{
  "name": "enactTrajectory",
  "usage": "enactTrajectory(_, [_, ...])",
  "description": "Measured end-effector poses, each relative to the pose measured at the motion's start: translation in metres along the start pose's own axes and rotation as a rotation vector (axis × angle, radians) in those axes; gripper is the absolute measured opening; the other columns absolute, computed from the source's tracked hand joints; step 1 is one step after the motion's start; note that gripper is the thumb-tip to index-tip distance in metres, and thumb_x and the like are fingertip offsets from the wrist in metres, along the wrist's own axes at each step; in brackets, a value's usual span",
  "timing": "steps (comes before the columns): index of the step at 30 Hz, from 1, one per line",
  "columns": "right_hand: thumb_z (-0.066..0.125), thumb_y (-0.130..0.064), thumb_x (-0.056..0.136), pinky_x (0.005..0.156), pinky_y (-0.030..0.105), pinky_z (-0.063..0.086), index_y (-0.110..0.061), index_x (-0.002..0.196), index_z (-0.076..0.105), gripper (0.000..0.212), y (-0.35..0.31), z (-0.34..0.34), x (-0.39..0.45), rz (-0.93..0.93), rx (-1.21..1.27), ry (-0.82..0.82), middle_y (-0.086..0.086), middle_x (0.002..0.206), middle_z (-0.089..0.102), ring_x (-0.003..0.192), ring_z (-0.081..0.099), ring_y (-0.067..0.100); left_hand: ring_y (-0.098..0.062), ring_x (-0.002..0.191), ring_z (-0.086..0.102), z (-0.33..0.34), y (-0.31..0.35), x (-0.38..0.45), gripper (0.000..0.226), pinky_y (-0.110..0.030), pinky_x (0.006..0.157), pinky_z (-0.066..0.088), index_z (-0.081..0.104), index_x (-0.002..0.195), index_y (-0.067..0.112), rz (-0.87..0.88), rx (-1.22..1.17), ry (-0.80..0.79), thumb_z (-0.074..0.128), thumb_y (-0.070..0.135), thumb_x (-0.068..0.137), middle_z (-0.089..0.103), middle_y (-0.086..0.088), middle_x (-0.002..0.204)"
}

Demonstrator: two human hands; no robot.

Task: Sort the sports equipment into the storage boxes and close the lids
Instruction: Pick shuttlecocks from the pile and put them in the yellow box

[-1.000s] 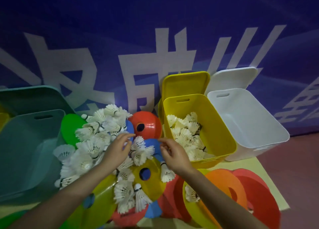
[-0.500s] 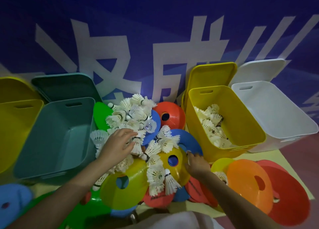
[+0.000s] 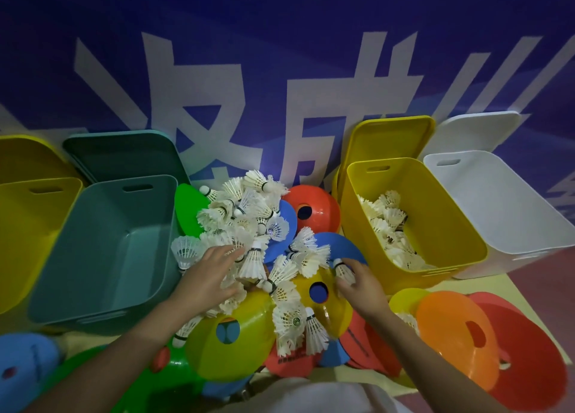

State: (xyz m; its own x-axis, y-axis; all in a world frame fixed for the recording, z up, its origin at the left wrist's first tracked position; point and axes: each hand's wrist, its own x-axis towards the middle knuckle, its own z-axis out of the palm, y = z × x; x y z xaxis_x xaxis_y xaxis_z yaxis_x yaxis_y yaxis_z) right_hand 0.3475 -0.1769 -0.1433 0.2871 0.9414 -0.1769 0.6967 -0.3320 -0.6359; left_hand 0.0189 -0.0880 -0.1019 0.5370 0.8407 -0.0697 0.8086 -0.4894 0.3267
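The right hand now pinches one shuttlecock, having reached up toward 12 o'clock. The left hand stays spread flat on the shuttlecock pile. The yellow box at 2 o'clock comes next, likely.

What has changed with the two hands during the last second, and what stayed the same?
The right hand moved to the right across the cones and now pinches one shuttlecock. The left hand stays on the shuttlecock pile, reaching slightly further in. The yellow box still holds shuttlecocks; the teal box and white box stay empty, all lids open.
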Motion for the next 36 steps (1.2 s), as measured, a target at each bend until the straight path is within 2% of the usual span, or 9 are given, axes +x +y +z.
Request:
enactTrajectory(3, [0.056,-0.034,0.094,0.092,0.032,0.046,-0.023,0.141,0.041,0.051,-0.009,-0.002,-0.007,-0.062,0.096,0.009,0.0,0.14,0.045,0.121,0.049,0.016,-0.015,0.131,0.035,0.002,0.001,-0.002,0.065,-0.032,0.104,0.038,0.037,0.144,0.026,0.005,-0.093,0.103,0.067,0.026,0.086,0.045,0.002,0.141])
enactTrajectory(8, [0.058,-0.033,0.093,0.092,0.025,0.041,-0.025,0.14,0.042,0.05,-0.018,-0.006,-0.011,-0.138,0.201,0.024,-0.003,0.136,0.047,0.124,0.045,0.011,-0.019,0.121,0.045,-0.017,0.012,-0.005,0.048,-0.031,0.097,0.037,0.051,0.134,0.02,-0.056,-0.153,0.275,0.065,0.027,0.088,0.053,0.0,0.128])
enactTrajectory(13, [0.061,-0.032,0.093,0.092,0.026,0.045,-0.029,0.136,0.046,0.046,-0.023,-0.022,-0.013,-0.187,0.342,0.062,-0.009,0.135,0.047,0.125,0.044,0.006,-0.004,0.107,0.046,-0.043,0.05,0.003,0.041,-0.022,0.086,0.036,0.058,0.124,0.023,-0.089,-0.29,0.425,0.07,0.025,0.085,0.052,0.011,0.117])
enactTrajectory(17, [0.059,-0.027,0.094,0.086,0.013,0.042,-0.031,0.134,0.048,0.042,-0.023,-0.056,-0.01,-0.239,0.399,0.179,-0.012,0.135,0.049,0.123,0.044,0.002,0.001,0.1,0.051,-0.045,0.092,0.033,0.032,-0.009,0.08,0.036,0.061,0.114,0.028,-0.065,-0.445,0.403,0.07,0.027,0.084,0.054,0.015,0.111])
enactTrajectory(20, [0.058,-0.027,0.095,0.097,0.027,0.042,-0.026,0.135,0.049,0.042,-0.005,-0.086,0.001,-0.235,0.38,0.292,-0.007,0.137,0.051,0.125,0.046,0.007,0.006,0.098,0.052,-0.034,0.128,0.062,0.029,-0.006,0.081,0.037,0.062,0.111,0.028,-0.025,-0.548,0.361,0.071,0.028,0.083,0.057,0.014,0.11])
enactTrajectory(22, [0.058,-0.027,0.095,0.096,0.032,0.044,-0.023,0.135,0.05,0.041,0.014,-0.106,0.013,-0.184,0.338,0.358,-0.002,0.136,0.053,0.125,0.048,0.013,0.007,0.097,0.052,-0.025,0.152,0.085,0.029,-0.01,0.081,0.04,0.063,0.11,0.026,0.003,-0.601,0.326,0.071,0.028,0.083,0.059,0.013,0.107])
enactTrajectory(26, [0.056,-0.029,0.095,0.088,0.025,0.039,-0.02,0.136,0.048,0.043,0.055,-0.141,0.04,-0.063,0.168,0.396,0.005,0.137,0.052,0.117,0.054,0.02,-0.008,0.1,0.056,-0.004,0.195,0.133,0.026,-0.024,0.083,0.046,0.062,0.109,0.028,0.026,-0.691,0.243,0.069,0.033,0.085,0.062,0.006,0.108])
enactTrajectory(30, [0.05,-0.033,0.097,0.083,0.033,0.042,-0.021,0.142,0.041,0.047,0.082,-0.157,0.057,0.02,-0.004,0.323,0.008,0.138,0.048,0.102,0.059,0.025,-0.011,0.101,0.055,0.015,0.234,0.175,0.031,-0.02,0.075,0.044,0.061,0.115,0.025,-0.008,-0.729,0.187,0.066,0.036,0.087,0.06,0.006,0.109])
enactTrajectory(36, [0.046,-0.035,0.096,0.07,0.035,0.048,-0.019,0.141,0.041,0.048,0.087,-0.144,0.06,0.04,-0.142,0.399,0.008,0.126,0.052,0.096,0.059,0.026,-0.018,0.118,0.049,0.039,0.268,0.235,0.045,-0.029,0.091,0.041,0.052,0.128,0.02,-0.002,-0.566,0.171,0.065,0.035,0.088,0.051,-0.002,0.128])
